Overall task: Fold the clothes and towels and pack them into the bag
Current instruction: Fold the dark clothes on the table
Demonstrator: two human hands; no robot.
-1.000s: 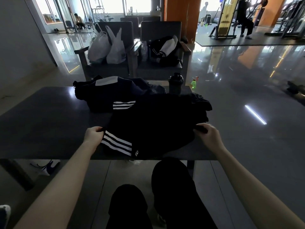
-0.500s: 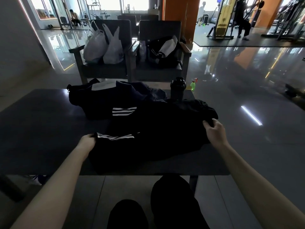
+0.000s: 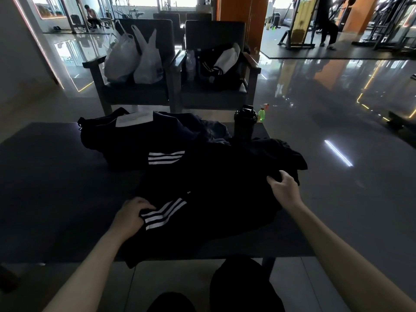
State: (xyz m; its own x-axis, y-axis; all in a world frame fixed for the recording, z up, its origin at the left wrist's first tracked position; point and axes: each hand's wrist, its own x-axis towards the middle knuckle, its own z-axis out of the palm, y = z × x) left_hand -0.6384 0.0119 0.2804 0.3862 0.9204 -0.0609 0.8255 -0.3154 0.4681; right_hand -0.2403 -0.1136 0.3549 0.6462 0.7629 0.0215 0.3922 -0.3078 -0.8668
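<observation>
1. The task looks to be at an early stage. The black garment point(image 3: 216, 199) lies loose and rumpled on the table point(image 3: 45, 176) between both sets of fingers. Its near edge hangs over the table edge, and no tidy fold shows yet.
2. The left hand point(image 3: 132, 215) has its fingers curled, pinching the garment at its white-striped part, which lies just to the right of those fingers.
3. The right hand point(image 3: 284, 188) grasps a bunch of the same cloth at the garment's right side, with a crumpled end just beyond its fingertips.
4. The dark bag point(image 3: 117, 143) sits beyond the left fingers, apart from them. A white cloth point(image 3: 134, 119) and a navy garment point(image 3: 191, 128) lie at its top. Whether they are packed inside or only resting on it, I cannot tell.
5. By my judgement, folding this garment, folding the rest and packing everything all remain.
6. A black shaker bottle point(image 3: 245, 122) stands beyond the right fingers with its lid on and its contents hidden.
7. Far past both hands, white plastic bags point(image 3: 135, 61) bulge on a chair point(image 3: 171, 41), and their contents cannot be seen.
</observation>
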